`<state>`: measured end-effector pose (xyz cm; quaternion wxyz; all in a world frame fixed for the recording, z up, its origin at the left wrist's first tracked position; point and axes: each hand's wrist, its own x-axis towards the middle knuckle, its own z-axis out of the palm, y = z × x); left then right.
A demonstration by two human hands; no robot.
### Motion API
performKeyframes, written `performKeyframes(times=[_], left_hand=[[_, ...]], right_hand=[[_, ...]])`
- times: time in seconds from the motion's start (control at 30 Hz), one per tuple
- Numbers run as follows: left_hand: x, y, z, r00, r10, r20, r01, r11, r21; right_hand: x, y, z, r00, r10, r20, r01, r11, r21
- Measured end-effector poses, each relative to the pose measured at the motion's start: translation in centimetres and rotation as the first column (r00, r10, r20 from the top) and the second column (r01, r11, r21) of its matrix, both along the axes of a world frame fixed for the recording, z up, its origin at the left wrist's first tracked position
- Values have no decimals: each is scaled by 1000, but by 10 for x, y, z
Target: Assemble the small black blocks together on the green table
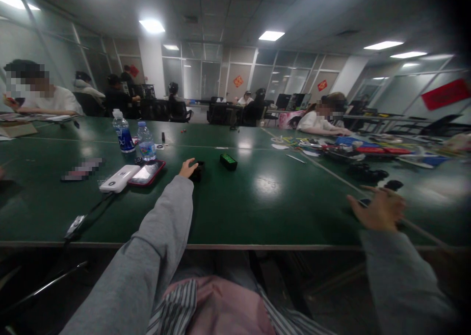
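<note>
My left hand [187,168] reaches out over the green table with its fingers closed at the left edge of a small black box [199,172]. Part of the box is hidden behind the hand. Just to the right of it lies a second black box [228,162] with a bright green top, touched by neither hand. My right hand [380,208] is out at the right, with thumb and fingers spread apart. Behind it, a small dark object [364,202] shows between thumb and fingers; I cannot make out its kind.
Left on the table [235,217] are two bottles [123,133], a white power bank [119,178] with a cable, and a red-edged phone [147,173]. Black items [366,172] and a cluttered heap [368,146] lie to the right. Other people sit across the table and farther back.
</note>
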<state>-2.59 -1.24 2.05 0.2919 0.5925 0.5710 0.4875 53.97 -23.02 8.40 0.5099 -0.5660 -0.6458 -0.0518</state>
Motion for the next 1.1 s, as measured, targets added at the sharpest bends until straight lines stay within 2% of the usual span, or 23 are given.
performKeyframes(times=[0.03, 0.07, 0.1, 0.2, 0.27, 0.33, 0.43, 0.53, 0.6, 0.7, 0.8, 0.83, 0.87, 0.93, 1.0, 1.07, 1.1], left_hand=[[0, 0, 0, 1000, -1, 23, 2, 1000, -18], [1, 0, 1, 998, -7, 56, 10, 999, -49], [2, -1, 2, 995, -17, 94, 26, 996, -90], [8, -6, 7, 979, -57, 195, 96, 976, -197], [12, -11, 9, 968, -96, 230, 149, 963, -225], [15, -15, 11, 947, -170, 274, 238, 942, -237], [18, -21, 13, 876, -313, 366, 414, 877, -242], [18, -23, 15, 842, -342, 417, 465, 852, -241], [16, -24, 18, 867, -286, 408, 401, 886, -233], [12, -26, 24, 931, -160, 327, 234, 952, -199], [8, -29, 30, 966, -76, 249, 119, 979, -166], [7, -30, 31, 971, -65, 231, 104, 982, -161], [7, -31, 32, 975, -60, 215, 95, 983, -158], [7, -33, 33, 980, -58, 190, 88, 984, -154], [7, -34, 34, 983, -55, 175, 82, 985, -150], [8, -35, 34, 985, -49, 165, 74, 986, -149], [9, -36, 35, 986, -46, 161, 70, 986, -150]], right_hand=[[-19, 13, 0, 990, -144, 0, 144, 985, 95], [-44, 27, -1, 973, -228, 23, 223, 965, 139], [-73, 40, -1, 977, -200, 78, 190, 975, 118], [-179, 76, -6, 975, 72, 208, -70, 997, -14], [-250, 97, -14, 945, 244, 215, -217, 966, -143], [-308, 115, -24, 926, 323, 194, -270, 928, -256], [-361, 139, -35, 938, 305, 165, -236, 910, -340], [-378, 151, -38, 929, 317, 194, -220, 889, -401], [-373, 148, -36, 899, 377, 224, -252, 862, -439], [-346, 121, -32, 803, 535, 263, -373, 795, -478], [-295, 80, -28, 683, 670, 291, -483, 713, -509], [-272, 67, -28, 668, 679, 304, -483, 707, -516], [-246, 55, -27, 688, 651, 321, -451, 729, -514], [-184, 37, -28, 788, 500, 360, -302, 822, -483], [-112, 23, -28, 885, 248, 395, -72, 909, -410], [-37, 8, -27, 920, -61, 387, 177, 946, -272], [-2, 0, -26, 905, -214, 367, 292, 941, -172]])
